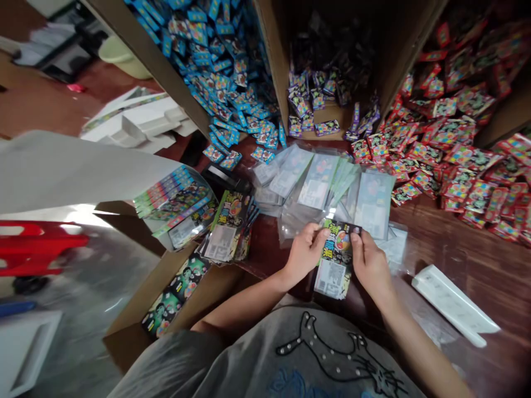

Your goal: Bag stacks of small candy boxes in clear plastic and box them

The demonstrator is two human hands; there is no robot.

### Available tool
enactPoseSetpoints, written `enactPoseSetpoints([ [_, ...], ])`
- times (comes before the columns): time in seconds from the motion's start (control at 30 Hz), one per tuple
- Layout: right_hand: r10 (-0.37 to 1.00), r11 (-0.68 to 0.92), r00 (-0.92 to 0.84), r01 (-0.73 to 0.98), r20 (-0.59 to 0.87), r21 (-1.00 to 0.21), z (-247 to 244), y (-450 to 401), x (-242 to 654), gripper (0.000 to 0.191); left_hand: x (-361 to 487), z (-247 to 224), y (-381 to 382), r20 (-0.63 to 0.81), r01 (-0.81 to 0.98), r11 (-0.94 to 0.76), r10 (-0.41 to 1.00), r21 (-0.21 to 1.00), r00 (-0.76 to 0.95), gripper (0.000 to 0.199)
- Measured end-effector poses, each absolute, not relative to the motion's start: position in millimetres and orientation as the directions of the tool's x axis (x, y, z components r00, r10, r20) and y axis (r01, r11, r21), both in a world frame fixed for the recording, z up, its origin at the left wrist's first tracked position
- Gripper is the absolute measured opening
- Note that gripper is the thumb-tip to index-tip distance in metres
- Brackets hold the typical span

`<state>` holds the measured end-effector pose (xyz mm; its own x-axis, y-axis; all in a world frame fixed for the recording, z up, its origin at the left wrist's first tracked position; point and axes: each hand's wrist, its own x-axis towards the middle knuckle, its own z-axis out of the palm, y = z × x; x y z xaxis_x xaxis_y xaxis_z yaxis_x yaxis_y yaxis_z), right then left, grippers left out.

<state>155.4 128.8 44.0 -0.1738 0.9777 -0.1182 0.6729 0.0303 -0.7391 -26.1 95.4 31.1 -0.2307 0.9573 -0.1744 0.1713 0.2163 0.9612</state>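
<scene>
A printed card packet was held low in the centre of the frame, pinched at its top edge by the left hand and the right hand, fingers closed on it. Bagging seemed in hand; a clear sleeve above would be needed next, beside red packs

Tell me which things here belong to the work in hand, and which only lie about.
In hand:
- printed pack, held by left hand and right hand
- clear sleeves
- finished packs

Lying about:
- red stool
- white strip
- white trays
</scene>
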Motion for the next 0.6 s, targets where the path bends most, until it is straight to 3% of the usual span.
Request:
enactPoseSetpoints([
  [0.2, 0.955, 0.049, -0.256, 0.639, -0.152, -0.767, 59, 144, 159, 0.056, -30, 51, 109, -0.413, -0.203, 0.374, 0.887, 0.905, -0.208, 0.044],
  [0.27, 0.953, 0.048, -0.262, 0.620, -0.149, -0.783, 63, 149, 158, 0.054, -30, 57, 114, -0.441, -0.244, 0.388, 0.869, 0.889, -0.225, 0.045],
  [0.43, 0.939, 0.000, -0.292, 0.524, -0.179, -0.852, 67, 161, 159, 0.050, -34, 73, 128, -0.424, -0.174, 0.401, 0.896, 0.900, -0.130, 0.042],
  [0.6, 0.905, -0.053, -0.361, 0.432, -0.226, -0.900, 67, 162, 165, 0.062, -37, 75, 138, -0.411, 0.081, 0.410, 0.912, 0.908, -0.008, 0.039],
])
